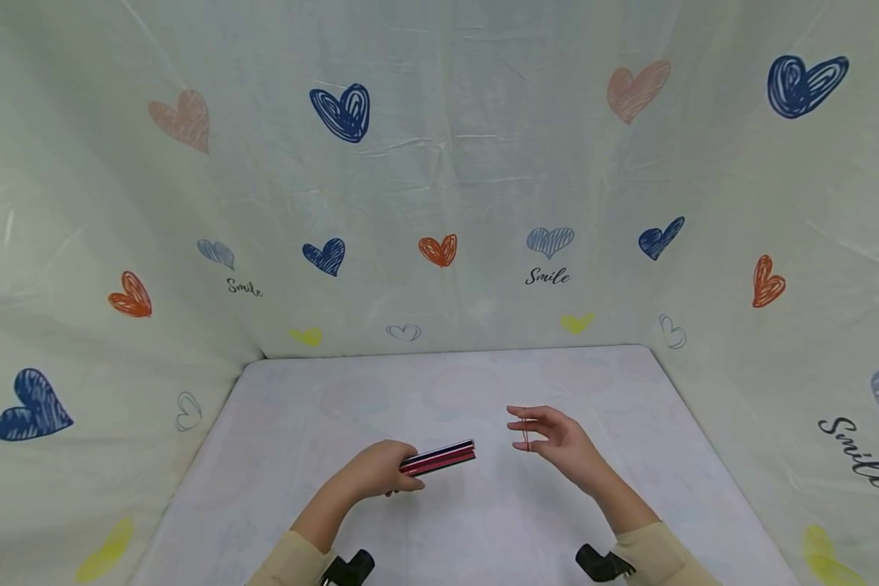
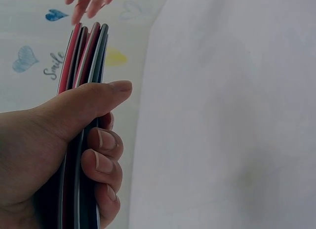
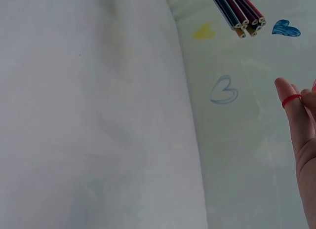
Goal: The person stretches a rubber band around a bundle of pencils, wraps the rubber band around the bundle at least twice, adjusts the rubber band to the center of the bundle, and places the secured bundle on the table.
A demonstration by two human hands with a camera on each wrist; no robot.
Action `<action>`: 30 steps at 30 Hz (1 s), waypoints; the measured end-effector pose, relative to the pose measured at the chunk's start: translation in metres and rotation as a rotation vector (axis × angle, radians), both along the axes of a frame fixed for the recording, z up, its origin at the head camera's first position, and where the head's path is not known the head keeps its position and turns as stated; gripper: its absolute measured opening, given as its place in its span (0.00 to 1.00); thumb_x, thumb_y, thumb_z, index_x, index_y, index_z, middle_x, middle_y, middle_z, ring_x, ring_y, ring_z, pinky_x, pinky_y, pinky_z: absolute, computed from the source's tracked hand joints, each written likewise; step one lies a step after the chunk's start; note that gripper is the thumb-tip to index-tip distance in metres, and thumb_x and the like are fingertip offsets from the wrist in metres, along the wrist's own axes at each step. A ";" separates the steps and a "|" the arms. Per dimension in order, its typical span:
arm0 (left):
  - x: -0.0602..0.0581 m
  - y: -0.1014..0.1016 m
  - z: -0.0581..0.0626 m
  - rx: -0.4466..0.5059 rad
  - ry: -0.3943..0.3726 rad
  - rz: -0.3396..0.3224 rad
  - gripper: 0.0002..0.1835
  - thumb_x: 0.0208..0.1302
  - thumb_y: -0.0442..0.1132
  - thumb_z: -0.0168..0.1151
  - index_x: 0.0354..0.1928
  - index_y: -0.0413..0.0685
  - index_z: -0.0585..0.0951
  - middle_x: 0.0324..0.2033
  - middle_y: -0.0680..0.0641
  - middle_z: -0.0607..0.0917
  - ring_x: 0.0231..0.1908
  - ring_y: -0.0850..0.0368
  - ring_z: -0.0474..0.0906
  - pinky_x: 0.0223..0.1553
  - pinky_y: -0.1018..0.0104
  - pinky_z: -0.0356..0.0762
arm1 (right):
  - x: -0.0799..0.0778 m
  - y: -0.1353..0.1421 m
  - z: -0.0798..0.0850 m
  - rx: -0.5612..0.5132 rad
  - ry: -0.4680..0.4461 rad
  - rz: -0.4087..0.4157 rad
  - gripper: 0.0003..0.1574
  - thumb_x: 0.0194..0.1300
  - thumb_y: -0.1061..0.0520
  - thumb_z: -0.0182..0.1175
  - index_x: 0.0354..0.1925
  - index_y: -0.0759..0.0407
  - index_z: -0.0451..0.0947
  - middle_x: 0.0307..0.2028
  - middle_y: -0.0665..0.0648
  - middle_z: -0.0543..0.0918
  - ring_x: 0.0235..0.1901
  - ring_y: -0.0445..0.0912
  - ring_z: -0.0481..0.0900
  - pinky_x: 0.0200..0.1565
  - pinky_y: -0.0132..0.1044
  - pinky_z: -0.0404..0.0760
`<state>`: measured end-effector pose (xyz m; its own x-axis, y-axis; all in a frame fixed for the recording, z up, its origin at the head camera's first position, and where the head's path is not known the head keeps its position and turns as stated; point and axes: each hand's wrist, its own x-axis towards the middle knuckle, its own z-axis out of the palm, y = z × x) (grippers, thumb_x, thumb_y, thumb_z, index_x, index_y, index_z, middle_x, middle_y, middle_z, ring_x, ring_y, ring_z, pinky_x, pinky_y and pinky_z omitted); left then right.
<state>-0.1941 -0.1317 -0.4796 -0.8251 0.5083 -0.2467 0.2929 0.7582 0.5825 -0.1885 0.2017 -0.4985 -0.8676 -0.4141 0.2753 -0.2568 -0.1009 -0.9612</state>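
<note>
While a bundle of red and dark pencils (image 1: pixel 441 457) is held over the table (image 1: pixel 337 391), its blunt, unsharpened ends point towards the person's right. The left hand (image 1: pixel 382 470) wraps around the bundle, thumb on one side and curled fingers on the other. Facing it, the right hand (image 1: pixel 567 446) has its fingers spread apart, with a thin red band (image 3: pixel 290 98) stretched across them. Gathering the pencils into one bunch looks done; the band is not around them, so the binding appears to be what is left. Just a gap of air separates the band from the pencil ends, and the spread fingers seem to hold the loop ready. Near the cuffs of the light sleeves (image 1: pixel 289 561) sit two black wrist cameras (image 1: pixel 355 567). Behind the white table hangs a pale sheet (image 1: pixel 483 179) printed with colourful hearts and the word "Smile".
</note>
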 end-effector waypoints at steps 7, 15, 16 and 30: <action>-0.001 -0.002 -0.001 -0.011 0.000 0.009 0.11 0.55 0.44 0.73 0.32 0.50 0.79 0.20 0.55 0.76 0.16 0.62 0.72 0.19 0.67 0.71 | 0.003 -0.008 0.008 -0.035 -0.005 0.090 0.20 0.69 0.73 0.52 0.58 0.68 0.69 0.68 0.67 0.64 0.60 0.54 0.74 0.48 0.52 0.79; -0.001 -0.003 0.002 -0.011 0.000 0.011 0.10 0.56 0.44 0.73 0.32 0.50 0.79 0.19 0.55 0.76 0.16 0.62 0.73 0.19 0.67 0.71 | 0.005 -0.019 0.016 -0.008 0.006 0.160 0.17 0.68 0.76 0.49 0.54 0.69 0.68 0.69 0.69 0.62 0.57 0.53 0.76 0.43 0.52 0.81; -0.001 -0.003 0.003 -0.011 -0.002 0.013 0.10 0.56 0.44 0.72 0.32 0.50 0.79 0.19 0.55 0.76 0.16 0.62 0.73 0.19 0.67 0.71 | 0.006 -0.020 0.017 0.000 0.012 0.174 0.17 0.69 0.76 0.48 0.54 0.70 0.67 0.69 0.70 0.61 0.57 0.53 0.76 0.43 0.52 0.81; 0.000 -0.003 0.008 -0.014 -0.002 0.027 0.11 0.56 0.44 0.72 0.33 0.49 0.80 0.20 0.55 0.76 0.17 0.61 0.73 0.20 0.67 0.72 | 0.013 -0.030 0.029 0.018 0.050 0.158 0.16 0.69 0.74 0.49 0.52 0.64 0.67 0.65 0.65 0.68 0.51 0.53 0.81 0.33 0.52 0.82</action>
<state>-0.1937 -0.1342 -0.4721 -0.8377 0.4826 -0.2558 0.2712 0.7740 0.5722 -0.1750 0.1716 -0.4696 -0.7766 -0.5497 0.3076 -0.2863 -0.1269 -0.9497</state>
